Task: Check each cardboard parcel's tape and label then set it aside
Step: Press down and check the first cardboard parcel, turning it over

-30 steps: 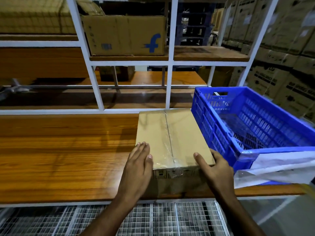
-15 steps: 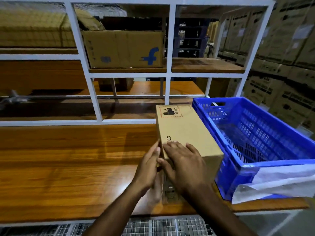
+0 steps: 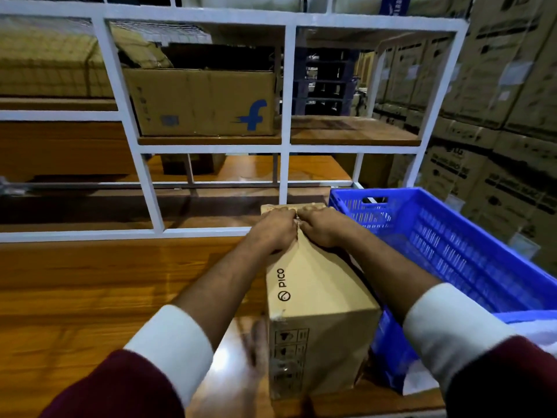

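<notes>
— Since half a second ago, both hands have slid from the near end of the cardboard parcel (image 3: pixel 319 300) up to its far end, and the view has dipped closer.

— Where does it sit now?

— Lower centre of the frame, lying lengthwise on the wooden table (image 3: pixel 90 297), its right side just beside the blue crate (image 3: pixel 452 245). The left hand (image 3: pixel 272 232) and right hand (image 3: pixel 321 229) lie side by side on the far top edge, fingers curled over it and gripping the parcel.

— Any writing?

— "PICO" with a round logo runs along the top face near its left edge. The near end carries a column of black handling symbols, too blurred to read, under a strip of clear tape.

— And around it?

— A white bag (image 3: pixel 422 378) droops at the crate's near corner. Behind the table stands a white metal rack (image 3: pixel 286 116); a brown carton with a blue "f" logo (image 3: pixel 202 102) rests on its upper shelf. Stacked cartons (image 3: pixel 497 86) fill the upper right, their print unreadable. Maroon sleeves with white cuffs (image 3: pixel 168 342) cover the forearms.
</notes>
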